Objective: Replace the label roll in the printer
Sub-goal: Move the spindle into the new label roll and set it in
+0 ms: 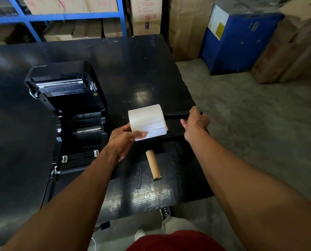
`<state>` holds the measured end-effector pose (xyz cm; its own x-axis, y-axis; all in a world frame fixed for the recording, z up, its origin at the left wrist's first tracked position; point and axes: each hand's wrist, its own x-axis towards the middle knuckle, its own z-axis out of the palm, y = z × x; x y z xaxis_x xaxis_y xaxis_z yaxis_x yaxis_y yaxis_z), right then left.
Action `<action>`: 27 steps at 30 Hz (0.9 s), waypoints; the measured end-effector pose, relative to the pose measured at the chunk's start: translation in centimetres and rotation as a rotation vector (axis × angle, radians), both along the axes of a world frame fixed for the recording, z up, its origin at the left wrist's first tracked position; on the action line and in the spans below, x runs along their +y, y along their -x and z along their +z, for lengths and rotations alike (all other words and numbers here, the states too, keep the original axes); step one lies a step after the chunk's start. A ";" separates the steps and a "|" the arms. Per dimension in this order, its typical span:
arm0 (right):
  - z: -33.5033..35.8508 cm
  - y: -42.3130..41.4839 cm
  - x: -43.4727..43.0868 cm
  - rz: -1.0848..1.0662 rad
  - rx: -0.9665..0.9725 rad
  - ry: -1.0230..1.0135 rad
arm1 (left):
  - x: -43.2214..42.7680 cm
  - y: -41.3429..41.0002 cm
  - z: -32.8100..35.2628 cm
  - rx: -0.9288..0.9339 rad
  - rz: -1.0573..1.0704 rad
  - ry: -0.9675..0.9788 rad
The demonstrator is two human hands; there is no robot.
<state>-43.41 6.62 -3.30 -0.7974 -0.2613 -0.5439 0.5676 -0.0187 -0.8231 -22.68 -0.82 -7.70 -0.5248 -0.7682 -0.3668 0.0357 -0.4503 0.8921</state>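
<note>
White label roll [145, 116] held in the air over the black table [133, 60], just right of the open label printer [75, 105] and not touching it. Left hand [123, 140] gripping the roll at its left end, fingers behind it, thumb laid across the loose leading label at the front. Brown cardboard core just showing at the roll's right end. Black spindle [176, 115] sticking out of that end and running roughly level to the right. Right hand [196, 122] clenched round the spindle's outer end, back of the hand toward the camera, fingertips partly hidden.

Printer standing on the left part of the table, lid [60, 82] swung up and back, a silver bar showing across its underside. Roll bay below the lid dark and hard to read.

Empty cardboard tube [153, 164] lying on its side on the table near the front edge, nearer the camera than the held roll, touching neither hand. Black cable [46, 192] hanging off the table's near edge beside the printer.

Beyond the table, blue steel shelving [60, 16] loaded with cartons, more stacked cartons [145, 13] beside it, and a blue box-shaped unit [238, 42] on the grey concrete floor [241, 115] to the right. Red shirt hem, pale trousers and a shoe at the bottom edge.
</note>
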 end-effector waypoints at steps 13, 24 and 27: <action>0.3 -0.4 0.0 0.022 0.018 0.006 | -0.2 0.1 0.5 0.026 0.021 -0.026; -0.1 -1.5 -1.0 0.234 0.054 -0.077 | -0.5 0.8 1.2 0.006 -0.013 -0.031; -0.2 -2.7 -1.5 0.329 0.033 -0.119 | -0.4 1.2 1.3 -0.003 -0.009 -0.041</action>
